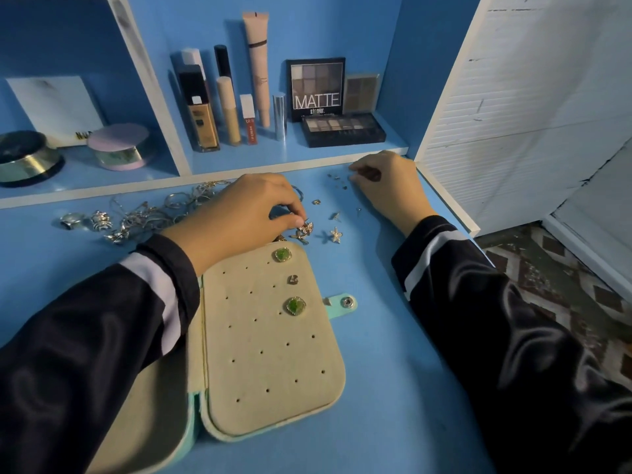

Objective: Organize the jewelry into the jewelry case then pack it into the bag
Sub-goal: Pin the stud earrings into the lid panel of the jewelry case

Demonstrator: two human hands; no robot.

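Left hand [239, 206] pinches a flower earring [305, 229] just past the far end of the open jewelry case [266, 354], which lies long-ways toward the person, mid tabletop [393, 336]. This hand is nearer the case. Right hand [386, 179] curls over tiny bits [337, 181] by the far right edge; I cannot tell if it holds one.

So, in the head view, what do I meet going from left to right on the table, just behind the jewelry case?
Tangle of silver jewelry → left hand → flower earring that it pinches → star earring → right hand.
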